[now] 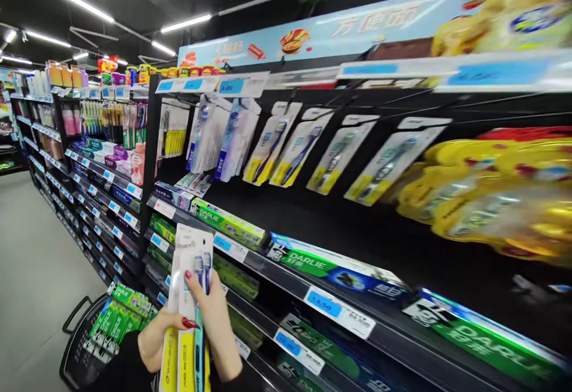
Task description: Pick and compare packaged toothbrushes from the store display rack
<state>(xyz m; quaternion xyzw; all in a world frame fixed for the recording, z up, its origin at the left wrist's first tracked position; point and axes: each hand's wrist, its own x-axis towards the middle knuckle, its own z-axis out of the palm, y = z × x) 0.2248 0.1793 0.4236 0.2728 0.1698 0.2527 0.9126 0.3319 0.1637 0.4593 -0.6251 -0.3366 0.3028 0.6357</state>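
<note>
Toothbrush packs (184, 305) are bunched in front of the shelf (277, 274); left hand (154, 333) and right hand (215, 314) each have a grip curled round them; straightening seems the step in hand; the next move probably calls for keeping them together.

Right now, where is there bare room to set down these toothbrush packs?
The black shelf has a bare strip between the hanging toothbrush packs and the Darlie toothpaste boxes at its front. Grey floor is open left of the black basket. Crowded: the basket, with green cartons, and the right, with yellow packs.
</note>
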